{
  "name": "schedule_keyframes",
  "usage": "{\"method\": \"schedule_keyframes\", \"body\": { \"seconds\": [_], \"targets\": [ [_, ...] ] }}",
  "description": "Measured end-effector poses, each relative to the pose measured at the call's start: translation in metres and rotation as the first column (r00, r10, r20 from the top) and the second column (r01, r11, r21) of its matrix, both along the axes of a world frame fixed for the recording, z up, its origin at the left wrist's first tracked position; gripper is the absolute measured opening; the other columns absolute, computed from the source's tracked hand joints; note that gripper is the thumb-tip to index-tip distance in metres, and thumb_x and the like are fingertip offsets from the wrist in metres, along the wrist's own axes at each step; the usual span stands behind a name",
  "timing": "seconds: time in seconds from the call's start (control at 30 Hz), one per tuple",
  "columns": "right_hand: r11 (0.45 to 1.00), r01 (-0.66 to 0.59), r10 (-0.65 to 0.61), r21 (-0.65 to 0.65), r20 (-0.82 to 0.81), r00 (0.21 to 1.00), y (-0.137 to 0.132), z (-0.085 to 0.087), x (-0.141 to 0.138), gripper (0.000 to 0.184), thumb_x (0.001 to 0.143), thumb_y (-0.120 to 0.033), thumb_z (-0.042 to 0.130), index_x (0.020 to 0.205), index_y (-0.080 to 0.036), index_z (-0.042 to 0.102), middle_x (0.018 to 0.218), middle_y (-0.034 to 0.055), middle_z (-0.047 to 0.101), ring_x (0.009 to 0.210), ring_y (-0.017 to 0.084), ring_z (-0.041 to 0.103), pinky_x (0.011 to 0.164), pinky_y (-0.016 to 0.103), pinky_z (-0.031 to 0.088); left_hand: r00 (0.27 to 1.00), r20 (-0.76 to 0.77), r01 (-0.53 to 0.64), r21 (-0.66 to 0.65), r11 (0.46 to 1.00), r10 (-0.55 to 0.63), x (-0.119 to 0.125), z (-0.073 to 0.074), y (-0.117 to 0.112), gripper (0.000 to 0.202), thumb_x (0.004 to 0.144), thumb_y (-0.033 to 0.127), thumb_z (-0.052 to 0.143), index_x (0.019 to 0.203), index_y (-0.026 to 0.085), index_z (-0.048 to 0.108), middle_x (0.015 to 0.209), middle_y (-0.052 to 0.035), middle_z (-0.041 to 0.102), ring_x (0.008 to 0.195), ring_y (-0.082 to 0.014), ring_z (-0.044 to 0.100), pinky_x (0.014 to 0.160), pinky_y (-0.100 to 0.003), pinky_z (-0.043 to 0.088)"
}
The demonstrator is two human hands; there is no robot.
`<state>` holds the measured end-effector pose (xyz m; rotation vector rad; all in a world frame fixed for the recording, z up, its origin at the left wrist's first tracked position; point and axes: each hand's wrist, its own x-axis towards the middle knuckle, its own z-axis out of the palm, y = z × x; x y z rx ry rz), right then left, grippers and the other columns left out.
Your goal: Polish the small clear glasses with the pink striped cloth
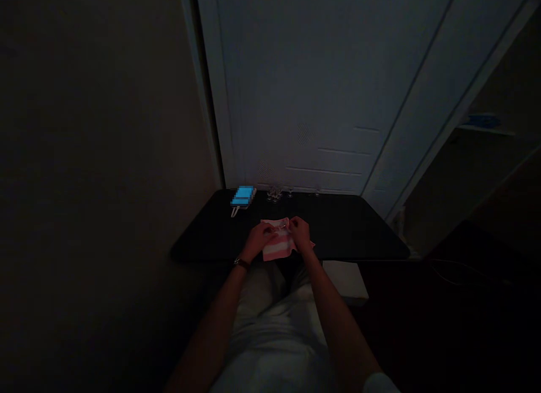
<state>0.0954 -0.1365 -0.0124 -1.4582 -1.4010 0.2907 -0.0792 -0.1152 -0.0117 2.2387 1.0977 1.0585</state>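
A small pink and white striped cloth [279,248] lies on a dark table [350,230] in a dim room. My left hand [258,239], with a watch on its wrist, pinches the cloth's upper left part. At the cloth's upper right edge, my right hand [301,233] has its fingers closed on the fabric. Both hands meet over the cloth's top edge, where something small and pale shows between the fingers; I cannot make out what it is.
A bright blue box [243,195] with a pale strap lies at the table's back left. Several small clear glass pieces [275,195] stand along the back edge. A white door [321,89] rises behind the table. A pale object [345,279] sits below the table's front edge.
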Motion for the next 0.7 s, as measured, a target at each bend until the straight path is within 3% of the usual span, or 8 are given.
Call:
{"method": "schedule_keyframes", "body": {
  "seconds": [0.23, 0.43, 0.6, 0.7],
  "targets": [
    [1.0, 0.007, -0.006, 0.017, -0.054, 0.999, -0.006, 0.008, -0.001, 0.028, 0.083, -0.037, 0.039, 0.074, -0.017, 0.057, 0.069, 0.0001, 0.058, 0.063, 0.012, 0.051, 0.058, 0.021, 0.036, 0.994, 0.058, -0.091, -0.044, 0.995, 0.093, -0.002, -0.001, -0.013, 0.018, 0.072, 0.024, 0.06, 0.087, 0.016, 0.063, 0.086, -0.0046, 0.064, 0.079, -0.0161, 0.059, 0.071, -0.027, 0.046],
    [0.998, -0.038, 0.039, 0.049, -0.022, 0.999, -0.018, 0.011, -0.009, 0.022, 0.084, -0.036, 0.042, 0.088, -0.018, 0.054, 0.078, 0.0014, 0.059, 0.07, 0.013, 0.053, 0.064, 0.022, 0.037, 0.983, 0.083, -0.16, -0.035, 0.987, 0.162, 0.0, 0.001, -0.028, 0.014, 0.071, 0.021, 0.061, 0.085, 0.017, 0.063, 0.09, -0.0049, 0.064, 0.083, -0.0161, 0.057, 0.077, -0.029, 0.045],
    [1.0, -0.009, 0.009, -0.013, 0.018, 1.0, -0.028, 0.008, -0.012, 0.032, 0.088, -0.038, 0.033, 0.075, -0.019, 0.055, 0.068, 0.0001, 0.057, 0.064, 0.012, 0.051, 0.058, 0.022, 0.034, 0.975, 0.099, -0.196, -0.02, 0.98, 0.197, -0.001, -0.001, -0.032, 0.016, 0.071, 0.024, 0.061, 0.085, 0.016, 0.062, 0.088, -0.005, 0.064, 0.081, -0.0162, 0.058, 0.076, -0.029, 0.045],
    [0.998, 0.01, -0.009, -0.058, 0.016, 1.0, -0.032, 0.008, -0.013, 0.032, 0.087, -0.04, 0.037, 0.075, -0.019, 0.058, 0.07, 0.0007, 0.059, 0.065, 0.012, 0.052, 0.059, 0.022, 0.034, 0.974, 0.093, -0.205, -0.029, 0.978, 0.207, -0.002, -0.003, -0.032, 0.017, 0.07, 0.025, 0.062, 0.085, 0.017, 0.061, 0.086, -0.0045, 0.064, 0.08, -0.0161, 0.058, 0.075, -0.028, 0.045]
  ]
}}
